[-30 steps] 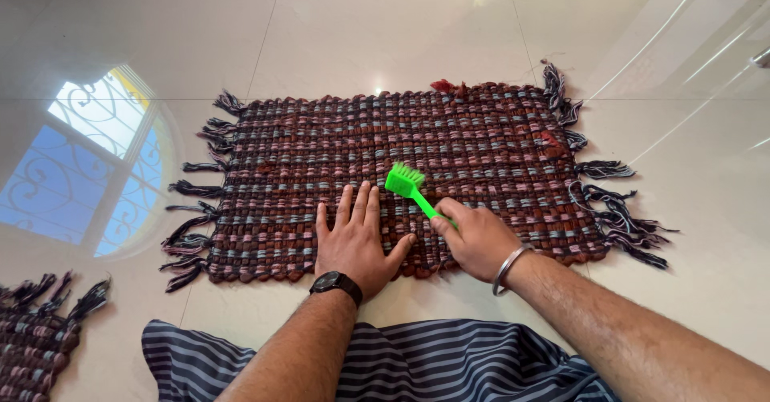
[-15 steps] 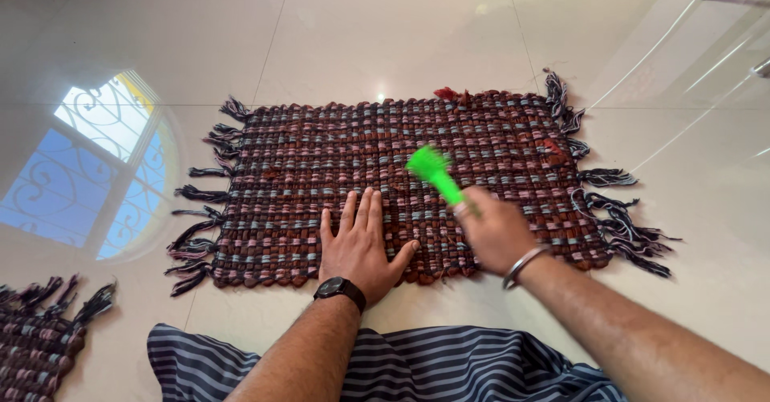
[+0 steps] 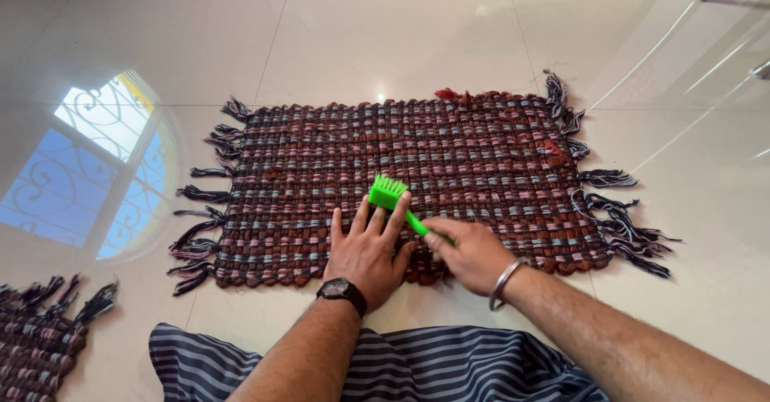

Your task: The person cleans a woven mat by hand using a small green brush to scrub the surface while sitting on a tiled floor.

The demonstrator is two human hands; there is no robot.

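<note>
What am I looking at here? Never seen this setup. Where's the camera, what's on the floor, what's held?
No machine: one camera on a person's head looks down at their two bare hands. A woven mat in brown, pink and blue with tasselled ends lies on a glossy tiled floor. The left hand, with a wristwatch, presses flat on the mat. The right hand, with a metal bangle, grips a bright green brush, bristles at the left fingertips. Part of a second mat shows at lower left.

One head cam, looking steeply down and fwd at the floor (image 3: 385,33). Close range: forearms fill the bottom edge, mat (image 3: 401,153) sits mid-frame. No 2nd view.
</note>
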